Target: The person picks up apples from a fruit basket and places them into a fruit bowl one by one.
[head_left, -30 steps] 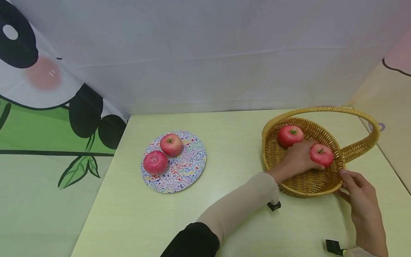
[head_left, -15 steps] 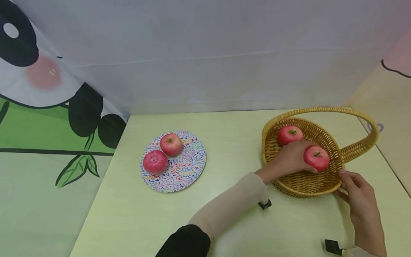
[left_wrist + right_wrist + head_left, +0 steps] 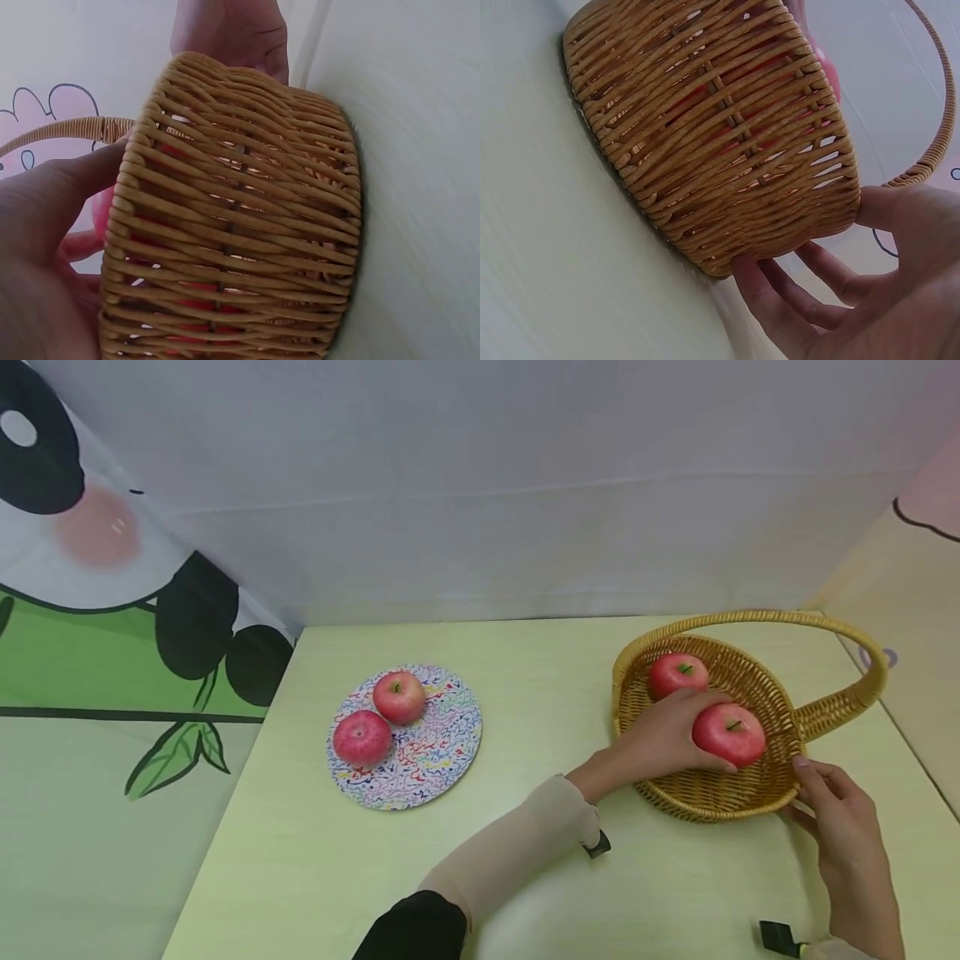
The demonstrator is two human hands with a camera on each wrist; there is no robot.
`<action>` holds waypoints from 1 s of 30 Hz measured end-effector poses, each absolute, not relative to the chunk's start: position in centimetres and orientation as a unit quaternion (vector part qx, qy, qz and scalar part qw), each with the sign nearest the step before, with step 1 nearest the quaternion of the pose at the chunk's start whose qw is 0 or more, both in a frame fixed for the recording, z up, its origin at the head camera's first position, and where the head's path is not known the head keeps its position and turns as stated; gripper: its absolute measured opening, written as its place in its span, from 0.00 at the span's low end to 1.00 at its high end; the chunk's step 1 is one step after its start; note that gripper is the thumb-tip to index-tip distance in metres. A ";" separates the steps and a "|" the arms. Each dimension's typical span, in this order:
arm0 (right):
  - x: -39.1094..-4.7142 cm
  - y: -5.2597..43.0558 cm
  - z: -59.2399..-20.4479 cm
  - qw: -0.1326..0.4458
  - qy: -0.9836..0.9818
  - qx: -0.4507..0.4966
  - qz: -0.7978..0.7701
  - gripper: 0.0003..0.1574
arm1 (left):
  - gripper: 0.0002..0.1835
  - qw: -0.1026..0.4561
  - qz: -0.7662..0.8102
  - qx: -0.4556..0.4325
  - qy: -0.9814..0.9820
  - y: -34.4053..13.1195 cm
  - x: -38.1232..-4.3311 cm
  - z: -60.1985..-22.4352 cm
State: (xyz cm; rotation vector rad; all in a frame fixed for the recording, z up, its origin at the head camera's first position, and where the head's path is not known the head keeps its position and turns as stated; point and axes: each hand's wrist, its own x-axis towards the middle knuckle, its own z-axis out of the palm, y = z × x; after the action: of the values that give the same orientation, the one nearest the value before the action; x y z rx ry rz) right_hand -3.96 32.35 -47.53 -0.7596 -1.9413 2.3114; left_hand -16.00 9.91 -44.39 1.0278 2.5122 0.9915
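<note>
A wicker basket (image 3: pixel 780 693) with a tall arched handle stands on the right side of the table. My left hand (image 3: pixel 667 735) reaches over its near-left rim and grips a red apple (image 3: pixel 729 735) inside; most of its fingers are hidden behind the fruit. Another red apple (image 3: pixel 678 675) lies at the back of the basket. At the right rim, my right hand (image 3: pixel 840 810) holds the basket, thumb on the edge and fingers against the outer wall. The right wrist view shows those fingers (image 3: pixel 772 300) beneath the woven side. In the left wrist view the basket wall (image 3: pixel 232 210) covers much of the apples.
A round patterned plate (image 3: pixel 442 760) bearing two apples (image 3: pixel 400 697) lies on the left half of the pale table (image 3: pixel 300 860). Behind the table hangs a light cloth wall (image 3: pixel 525 527). Cartoon-printed panels (image 3: pixel 75 818) flank it.
My left hand has drawn the gripped apple leftward and slightly toward me, within the basket, and the forearm has shifted left. My right hand and the basket stay nearly still.
</note>
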 end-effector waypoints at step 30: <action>-3.7 32.5 -47.6 0.010 -0.623 -0.237 0.746 0.04 | 0.48 -0.055 0.448 0.421 0.787 1.6 -11.8 -43.6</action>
State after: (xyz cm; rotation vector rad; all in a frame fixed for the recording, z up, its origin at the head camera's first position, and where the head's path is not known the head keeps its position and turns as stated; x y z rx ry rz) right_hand -3.71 32.49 -47.56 -0.7413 -1.9438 2.3272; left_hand -11.85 1.63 -43.56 1.3719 2.5631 1.4582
